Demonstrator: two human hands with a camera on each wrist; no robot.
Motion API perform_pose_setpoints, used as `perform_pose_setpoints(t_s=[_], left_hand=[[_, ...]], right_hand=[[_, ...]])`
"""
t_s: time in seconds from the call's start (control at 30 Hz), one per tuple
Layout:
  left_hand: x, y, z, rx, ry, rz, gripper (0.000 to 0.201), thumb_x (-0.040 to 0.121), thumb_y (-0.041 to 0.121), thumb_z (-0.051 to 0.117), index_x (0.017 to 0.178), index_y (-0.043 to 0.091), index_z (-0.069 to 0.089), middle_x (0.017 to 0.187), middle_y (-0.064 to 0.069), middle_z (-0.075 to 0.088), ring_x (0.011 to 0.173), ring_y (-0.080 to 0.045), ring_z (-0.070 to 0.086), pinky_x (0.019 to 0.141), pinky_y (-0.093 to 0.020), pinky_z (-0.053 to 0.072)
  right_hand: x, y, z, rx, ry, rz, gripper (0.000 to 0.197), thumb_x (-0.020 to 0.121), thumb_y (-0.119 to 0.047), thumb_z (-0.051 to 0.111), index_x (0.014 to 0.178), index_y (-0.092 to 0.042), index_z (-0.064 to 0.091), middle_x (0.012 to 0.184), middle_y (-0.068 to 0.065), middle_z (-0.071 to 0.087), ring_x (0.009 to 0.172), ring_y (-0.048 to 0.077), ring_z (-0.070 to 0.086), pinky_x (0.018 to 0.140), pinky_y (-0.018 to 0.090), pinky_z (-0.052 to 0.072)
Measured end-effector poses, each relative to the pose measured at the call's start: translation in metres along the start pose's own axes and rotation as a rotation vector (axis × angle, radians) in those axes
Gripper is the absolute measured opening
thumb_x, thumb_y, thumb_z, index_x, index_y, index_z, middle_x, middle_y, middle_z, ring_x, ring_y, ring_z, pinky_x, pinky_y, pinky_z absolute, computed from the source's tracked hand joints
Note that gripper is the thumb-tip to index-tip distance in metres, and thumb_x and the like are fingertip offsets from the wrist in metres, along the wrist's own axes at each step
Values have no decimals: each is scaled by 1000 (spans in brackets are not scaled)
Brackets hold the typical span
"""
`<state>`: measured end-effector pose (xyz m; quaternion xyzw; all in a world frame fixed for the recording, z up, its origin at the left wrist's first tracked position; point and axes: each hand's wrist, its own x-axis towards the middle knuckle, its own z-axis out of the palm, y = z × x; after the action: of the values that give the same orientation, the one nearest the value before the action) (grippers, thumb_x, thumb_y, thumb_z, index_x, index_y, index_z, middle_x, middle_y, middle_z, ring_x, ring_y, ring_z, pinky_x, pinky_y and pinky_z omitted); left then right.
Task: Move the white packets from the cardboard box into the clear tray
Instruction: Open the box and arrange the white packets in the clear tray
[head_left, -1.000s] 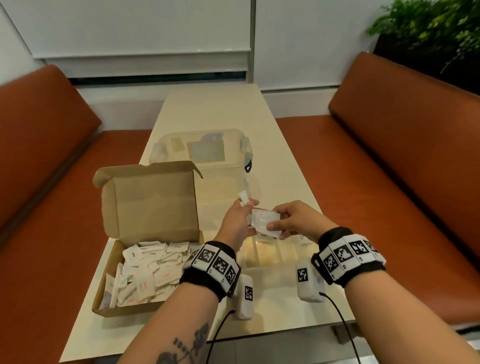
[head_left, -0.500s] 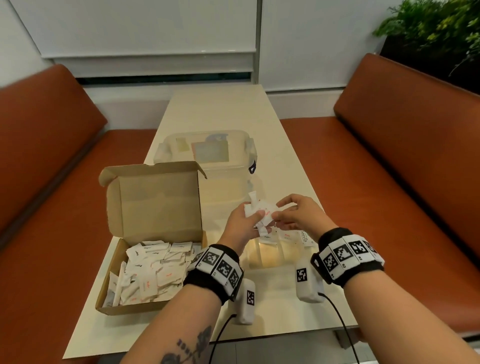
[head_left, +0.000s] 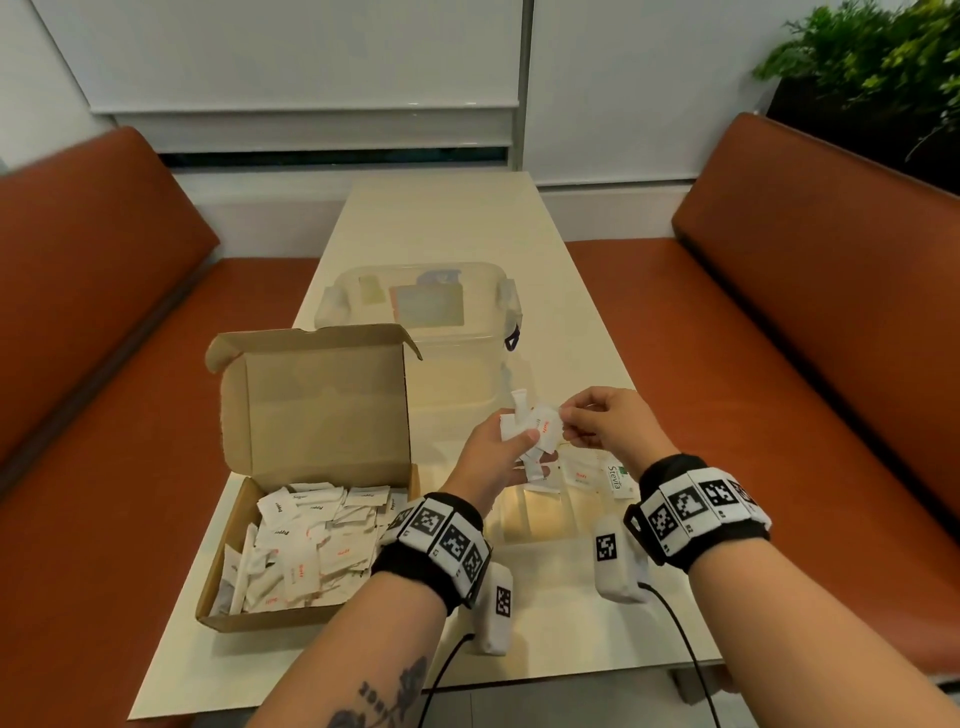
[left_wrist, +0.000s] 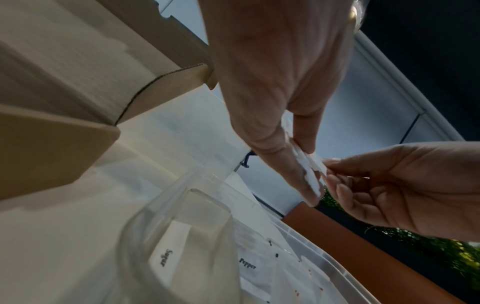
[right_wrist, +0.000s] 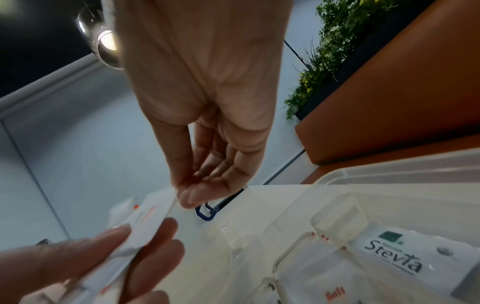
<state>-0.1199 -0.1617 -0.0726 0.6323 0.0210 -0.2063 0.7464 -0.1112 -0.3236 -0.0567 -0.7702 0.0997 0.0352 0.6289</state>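
Observation:
The open cardboard box (head_left: 244, 525) at the left of the table holds a heap of white packets (head_left: 311, 545). To its right, under my hands, lies the clear compartment tray (head_left: 540, 519) with a few packets in it, among them Stevia (right_wrist: 394, 257), Sugar (left_wrist: 166, 257) and Pepper (left_wrist: 246, 265). My left hand (head_left: 519, 441) grips a small fanned bunch of packets (head_left: 537, 428) above the tray. My right hand (head_left: 571, 426) pinches the edge of one packet (right_wrist: 161, 203) in that bunch between thumb and forefinger.
A clear lidded storage container (head_left: 415, 306) with a blue latch stands just behind the tray and box. The box's lid (head_left: 317, 395) stands upright. Orange benches flank the narrow table; a planter (head_left: 872, 78) is at the back right.
My hands have come together above the tray. The right hand shifted from holding its own packet to pinching one in the left hand's bunch.

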Motion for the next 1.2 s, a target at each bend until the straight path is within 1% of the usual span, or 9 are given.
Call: perform_pose_setpoints(t_s=[0.2,0.3,0.4,0.57,0.73,0.83,0.93,1.1,1.2], left_hand=[[2,-3,-3,-17,-4,-11,30,97,8,50,127,5,48,113,-21,64,84,-27,68,79,-41,58],[4,-3,-5,-25,26,-13,24,98,8,48,122,8,50,106,-14,66,82,-25,69,74,-38,58],[5,-2,-7,-5,57,-9,20,98,8,47,118,11,51,101,-10,66,83,-23,68,72,-36,58],[3,-2,-2,100,30,-26,27,94,7,56,121,6,53,116,-18,63,103,-31,65,80,-40,58],[4,-4,-1,149,76,-10,27,90,-2,57,114,7,52,116,-21,61,102,-33,64,80,-44,58],[5,-5,-2,141,119,7,29,90,-1,56,118,5,51,117,-22,60,104,-34,63,84,-48,55],[5,-8,-3,122,125,-4,31,90,0,57,121,3,51,115,-21,61,99,-33,65,84,-46,56],[4,-20,-11,105,141,-46,23,93,-1,53,114,6,51,103,-18,64,78,-21,67,74,-35,56],[2,-27,-16,132,130,-92,24,93,-2,52,115,5,51,99,-18,63,76,-23,64,78,-39,54]], right_hand=[[1,2,-1,17,18,-28,3,82,1,68,84,-1,68,70,9,67,59,13,61,58,17,54],[4,0,-8,-35,29,-41,9,84,0,66,91,4,69,71,9,65,59,13,59,60,16,55],[7,-7,-15,-238,-58,-40,7,85,-5,66,89,-3,72,74,7,68,57,5,60,57,11,52],[9,-12,-7,-565,-196,-74,5,84,-12,68,86,-11,73,71,-2,68,60,2,59,56,9,48],[9,-7,1,-451,-149,-96,7,82,-14,72,86,-15,67,68,-1,66,61,8,62,54,10,48],[5,1,0,-401,-165,0,17,79,-15,75,91,-11,65,74,5,70,59,9,65,55,16,53],[5,5,-4,-374,-195,41,13,80,-8,74,89,-4,66,77,10,70,56,7,66,57,16,55],[14,6,-14,-766,-56,10,4,82,-10,70,79,-7,72,65,-3,63,56,6,55,48,11,40],[21,11,-14,-971,-76,73,6,82,-7,68,83,-7,73,81,5,69,68,14,58,59,20,46]])
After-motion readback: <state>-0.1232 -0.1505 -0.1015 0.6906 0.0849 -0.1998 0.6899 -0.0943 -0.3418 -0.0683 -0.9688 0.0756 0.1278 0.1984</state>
